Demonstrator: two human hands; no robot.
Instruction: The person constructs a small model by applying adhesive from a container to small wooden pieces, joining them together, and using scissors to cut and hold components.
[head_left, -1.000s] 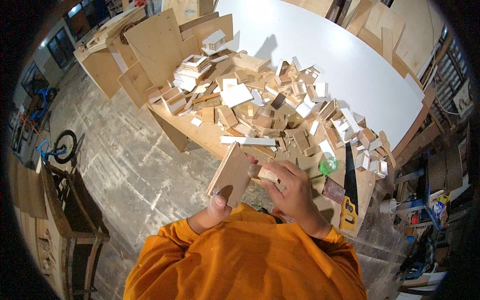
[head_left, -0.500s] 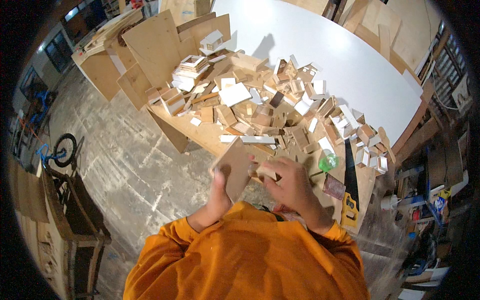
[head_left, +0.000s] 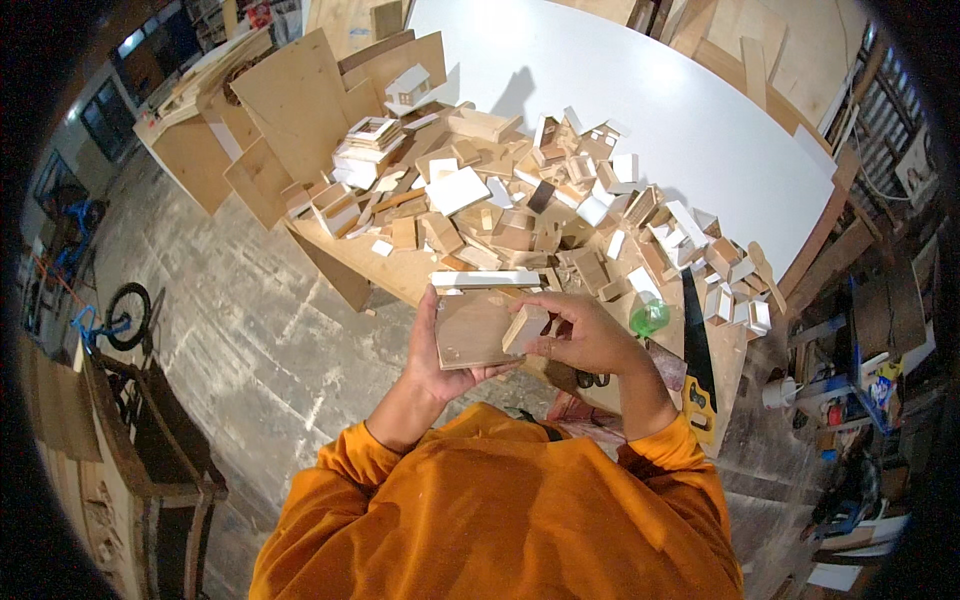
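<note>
My left hand (head_left: 428, 352) grips a flat, light-brown wooden board (head_left: 475, 328) by its left side and lower edge, its broad face turned up toward me. In my right hand (head_left: 580, 330) is a small pale wooden block (head_left: 524, 328), pinched between thumb and fingers. The block sits against the board's right part; whether it is pressed on the surface I cannot tell. Just beyond the board, a long white-faced strip (head_left: 485, 279) lies along the table's near edge. The board hides part of that edge.
The wooden table (head_left: 385, 270) carries a heap of wood offcuts, with a little model house (head_left: 408, 88) at its far left. To the right lie a green plastic bottle piece (head_left: 649, 316) and a yellow-handled handsaw (head_left: 698, 405). Behind stands a large white panel (head_left: 640, 90).
The board has turned from a steep tilt to lying flatter, its face now toward me. My right hand has brought the block over the board's right side.
</note>
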